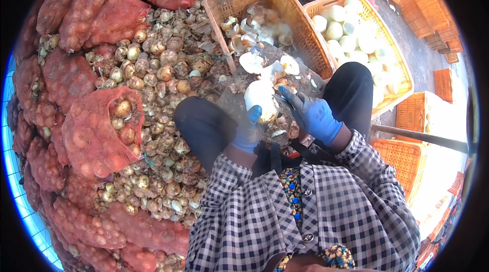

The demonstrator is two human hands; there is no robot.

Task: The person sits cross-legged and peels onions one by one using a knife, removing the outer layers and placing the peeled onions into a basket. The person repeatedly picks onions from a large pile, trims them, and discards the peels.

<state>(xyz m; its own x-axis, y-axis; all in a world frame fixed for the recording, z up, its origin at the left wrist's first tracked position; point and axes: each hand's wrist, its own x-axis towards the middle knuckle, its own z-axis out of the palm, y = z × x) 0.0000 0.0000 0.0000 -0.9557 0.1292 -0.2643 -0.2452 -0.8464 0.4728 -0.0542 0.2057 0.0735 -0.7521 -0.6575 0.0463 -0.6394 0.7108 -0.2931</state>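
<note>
My gloved left hand (pixel 249 129) grips a large, mostly white onion (pixel 260 98) with some brown skin at its base, in the middle of the view. Beside it, just right of the onion, my gloved right hand (pixel 310 115) is closed around something partly hidden, perhaps a thin tool; I cannot make it out. Both hands are over a dirty board (pixel 234 100) between my bent knees, with peeled skins and pale scraps (pixel 250 63) lying on it.
An orange crate (pixel 316 37) with skins stands ahead; another, right of it, holds white onions (pixel 348 44). Loose onions (pixel 165 73) and red mesh sacks (pixel 71 83) cover the left. A horizontal pole (pixel 417 135) and more crates (pixel 400 165) are at the right.
</note>
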